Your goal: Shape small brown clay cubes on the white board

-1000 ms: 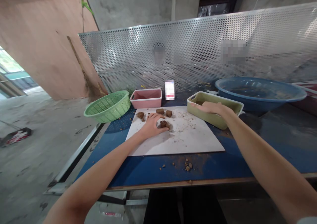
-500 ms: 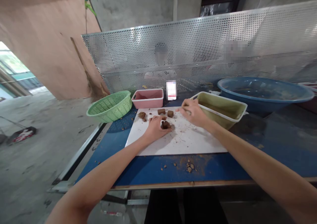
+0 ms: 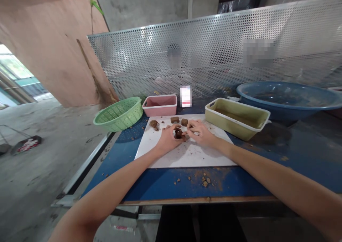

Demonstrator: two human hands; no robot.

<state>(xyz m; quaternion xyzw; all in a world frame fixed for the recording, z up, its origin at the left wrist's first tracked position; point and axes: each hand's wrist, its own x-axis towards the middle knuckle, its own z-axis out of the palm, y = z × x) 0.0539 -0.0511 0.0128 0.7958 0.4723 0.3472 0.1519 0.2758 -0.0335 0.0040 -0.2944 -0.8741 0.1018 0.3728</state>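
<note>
Since half a second ago the right hand (image 3: 201,134) has left the rim of the pale tub (image 3: 232,125) and come in to the middle of the frame, where it meets the left hand (image 3: 167,140) over the lump (image 3: 179,133). The left hand has barely shifted. Both hands are curled, fingertips closing on the brown lump from either side and pinching it between them. Fingers cover most of the lump, so its shape is hard to make out (only a dark, rough top shows). It sits on the white board (image 3: 187,156), just above the frame's centre.

Behind the hands, toward the top of the board, lie two small brown blocks (image 3: 174,119) and, left of them, a ragged piece (image 3: 153,123). Crumbs (image 3: 204,180) lie on the blue bench (image 3: 149,185) below the board's near edge. At centre left stand a green basket (image 3: 119,113) and a pink tub (image 3: 159,106); what they hold cannot be seen from this angle. The pale tub holds murky liquid. The blue basin (image 3: 280,113) at the right is cut off by the frame edge. A small card (image 3: 185,96) between the tubs is blurred and unreadable, as are two patches on the perforated screen (image 3: 213,49). Both forearms run out of the bottom of the frame.
</note>
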